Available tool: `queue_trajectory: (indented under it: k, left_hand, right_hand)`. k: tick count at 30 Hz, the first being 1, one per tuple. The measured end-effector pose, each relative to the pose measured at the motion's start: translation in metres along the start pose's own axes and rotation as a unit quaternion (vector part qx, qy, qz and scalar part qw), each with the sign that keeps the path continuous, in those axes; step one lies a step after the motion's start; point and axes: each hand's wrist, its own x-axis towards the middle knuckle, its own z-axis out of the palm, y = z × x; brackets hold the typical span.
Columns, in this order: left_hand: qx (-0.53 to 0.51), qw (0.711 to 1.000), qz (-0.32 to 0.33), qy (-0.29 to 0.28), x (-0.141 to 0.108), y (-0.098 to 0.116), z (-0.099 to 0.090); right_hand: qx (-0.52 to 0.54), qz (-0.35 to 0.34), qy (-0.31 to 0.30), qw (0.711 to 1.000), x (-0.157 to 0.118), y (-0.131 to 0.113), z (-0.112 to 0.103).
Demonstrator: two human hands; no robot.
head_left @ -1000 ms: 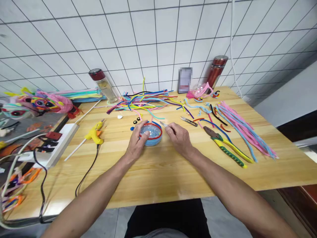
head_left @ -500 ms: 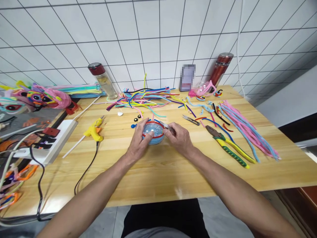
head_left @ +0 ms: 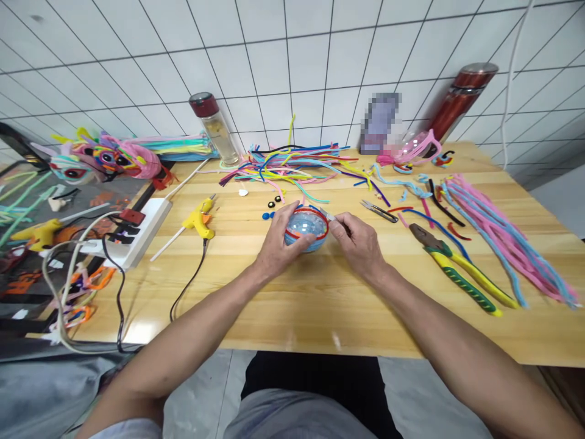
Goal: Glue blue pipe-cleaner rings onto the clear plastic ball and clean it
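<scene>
Between glue gun (head_left: 198, 222) and pliers (head_left: 458, 279), left hand (head_left: 281, 241) clasps a round blue piece (head_left: 303, 222), right hand (head_left: 360, 241) pinches a thin tool (head_left: 327, 213).

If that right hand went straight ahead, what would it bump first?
Probably the red-rimmed round piece, just past the small blade in the right hand; whether blade and rim touch, I can't tell.

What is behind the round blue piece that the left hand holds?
Farther back lies a pile of coloured fuzzy stems, then the tiled wall. The table directly behind is partly hidden by the round piece and the left hand.
</scene>
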Motion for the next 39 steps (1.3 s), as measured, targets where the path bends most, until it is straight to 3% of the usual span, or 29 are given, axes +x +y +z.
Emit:
queue_trajectory:
  k: [13, 22, 28, 39]
  left_hand:
    - [-0.042, 0.999, -0.019, -0.026, -0.0021, 0.005, -0.0037]
    - [-0.007, 1.0, 0.003, -0.014, 0.0016, 0.0033, -0.002]
    - [-0.077, 0.995, -0.056, 0.04, -0.0028, 0.0049, -0.0007]
    - [-0.114, 0.99, -0.083, 0.026, -0.0019, 0.008, 0.0016]
  right_hand:
    - [-0.007, 0.005, -0.001, 1.0, -0.0012, -0.0018, 0.0011]
    - [-0.015, -0.006, -0.003, 1.0, -0.0022, -0.0012, 0.0039]
    - [-0.009, -0.004, -0.011, 1.0, -0.0035, -0.0018, 0.0049]
    - [-0.022, -0.01, -0.025, 0.999, -0.0035, -0.0016, 0.0047]
